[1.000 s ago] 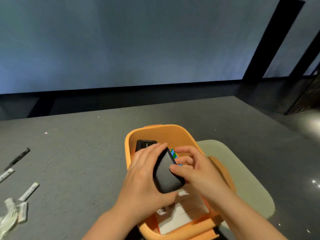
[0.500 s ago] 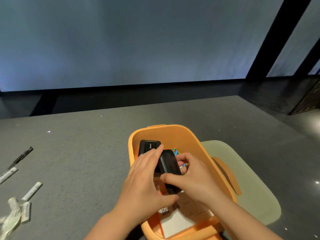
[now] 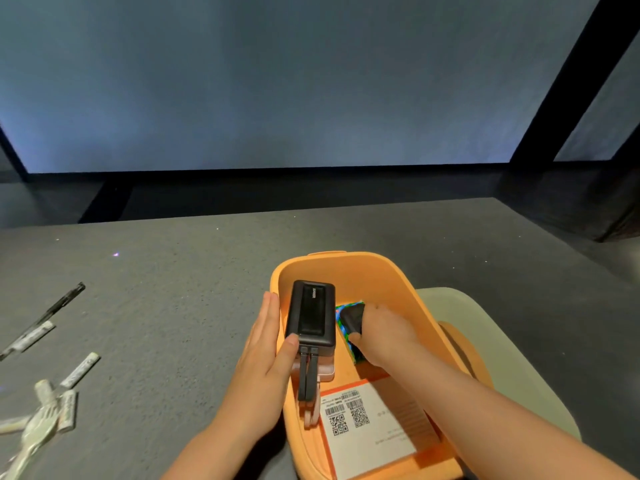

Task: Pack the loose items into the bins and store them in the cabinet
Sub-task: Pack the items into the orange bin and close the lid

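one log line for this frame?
stage: packing | left hand: steadies power bank | right hand: presses black pouch into orange bin | pens: unpacked

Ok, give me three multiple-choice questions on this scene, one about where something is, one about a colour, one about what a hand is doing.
1. Where is the power bank?
A. on the table beside the pen
B. inside the bin, against its left wall
C. on the green lid

2. What colour is the bin?
A. blue
B. white
C. orange

3. What is the right hand doing?
A. gripping a small black item down inside the bin
B. lying flat on the table
C. holding the pen

Answers: 1 B, it stands within the rim by the left hand. 2 C, the walls are orange. 3 A, its fingers curl round the small black item over a colourful packet.
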